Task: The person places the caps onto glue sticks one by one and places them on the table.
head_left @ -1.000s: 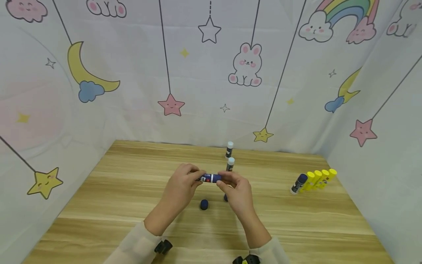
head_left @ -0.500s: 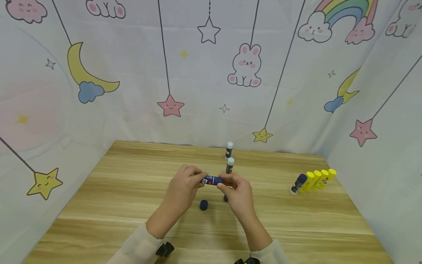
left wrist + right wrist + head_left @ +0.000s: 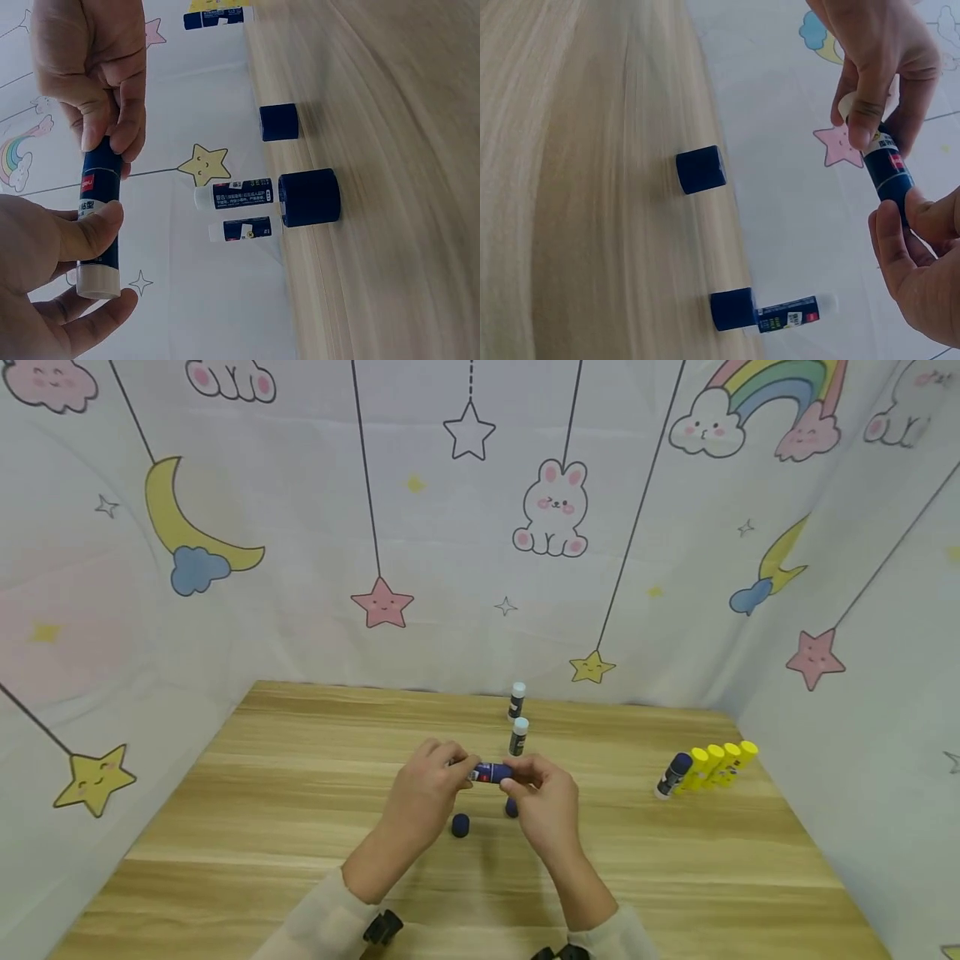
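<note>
A dark blue glue stick [image 3: 492, 772] with a white base is held level above the table between both hands. My left hand [image 3: 426, 787] pinches its body near the white end [image 3: 98, 280], thumb on one side and fingers on the other. At the opposite end, my right hand [image 3: 551, 802] grips the blue cap with thumb and fingertips, partly covering it. Below the hands, two loose dark blue caps stand on the table, a left cap [image 3: 461, 825] and a right cap [image 3: 512, 807]. In the left wrist view, the cap and body meet at a thin line.
Behind the hands stand two glue sticks with white tops, a nearer stick [image 3: 518, 737] and a farther stick [image 3: 517, 700]. To the right, a blue-capped glue stick [image 3: 673, 776] stands beside a row of several yellow tubes [image 3: 716, 767]. A patterned curtain [image 3: 315, 635] borders the wooden table [image 3: 300, 752].
Both hands, still gripping the glue stick, have shifted slightly right and towards me. The head view has turned a little. The loose caps and standing sticks stay in place.
</note>
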The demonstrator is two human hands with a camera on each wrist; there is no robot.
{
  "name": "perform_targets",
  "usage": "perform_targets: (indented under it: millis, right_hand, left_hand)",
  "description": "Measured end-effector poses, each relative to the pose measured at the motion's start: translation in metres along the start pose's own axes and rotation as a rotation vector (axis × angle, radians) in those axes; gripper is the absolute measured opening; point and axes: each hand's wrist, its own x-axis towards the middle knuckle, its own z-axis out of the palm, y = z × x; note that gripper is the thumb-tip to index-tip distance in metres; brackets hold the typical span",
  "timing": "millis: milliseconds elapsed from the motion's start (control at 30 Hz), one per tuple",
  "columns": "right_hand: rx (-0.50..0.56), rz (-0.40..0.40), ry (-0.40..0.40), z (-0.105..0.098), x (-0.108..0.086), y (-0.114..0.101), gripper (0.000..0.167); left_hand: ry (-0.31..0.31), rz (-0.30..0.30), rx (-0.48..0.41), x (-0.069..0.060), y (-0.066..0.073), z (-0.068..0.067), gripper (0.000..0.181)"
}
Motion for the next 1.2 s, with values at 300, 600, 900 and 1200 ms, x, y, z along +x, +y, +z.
perform_targets:
  millis: [300, 600, 900, 1200]
  right_hand:
    - [-0.014, 0.006, -0.038, -0.005, 0.004, 0.001, 0.019]
    - [-0.072, -0.028, -0.102, -0.031, 0.014, 0.001, 0.020]
    - [-0.461, -0.093, -0.048, -0.095, 0.034, 0.015, 0.023]
    - [-0.861, -0.267, -0.085, -0.153, 0.058, 0.025, 0.023]
  left_hand:
    - [0.002, 0.008, -0.008, 0.000, -0.001, 0.006, 0.032]
    - [-0.027, -0.002, -0.123, 0.003, -0.006, 0.014, 0.035]
    - [-0.084, -0.103, -0.151, 0.005, -0.018, 0.028, 0.039]
    - [-0.259, -0.327, -0.229, 0.017, -0.025, 0.041, 0.043]
